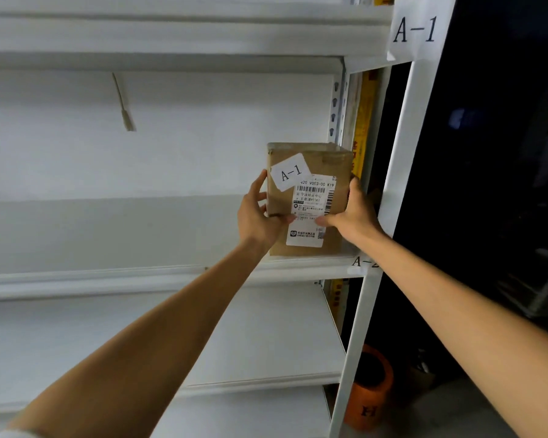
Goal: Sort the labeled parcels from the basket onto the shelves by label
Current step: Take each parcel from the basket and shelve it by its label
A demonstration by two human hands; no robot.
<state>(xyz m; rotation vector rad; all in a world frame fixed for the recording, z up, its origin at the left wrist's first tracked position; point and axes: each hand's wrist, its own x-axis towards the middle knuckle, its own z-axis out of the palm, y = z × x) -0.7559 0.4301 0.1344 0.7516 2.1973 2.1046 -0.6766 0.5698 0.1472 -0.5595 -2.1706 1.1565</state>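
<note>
Parcel (309, 200): a small brown cardboard box, standing at the right-hand end of a white shelf (108, 235), close beside the corner post (402, 153). Its front carries a white sticker (290, 172) reading A-1 and a printed shipping label below it. A paper sign (416, 28) on the post above also reads A-1, while a tag reading A-2 sits at the front edge just under the box, so this level is probably the matching one. The label faces outward, likely so it stays readable. The left hand (260, 216) clasps the box's left side, fingers wrapped at the edge and thumb on the front. The right hand (351, 213) presses the right side, thumb across the front. Both arms reach up and forward, nearly straight. The basket is not visible.
</note>
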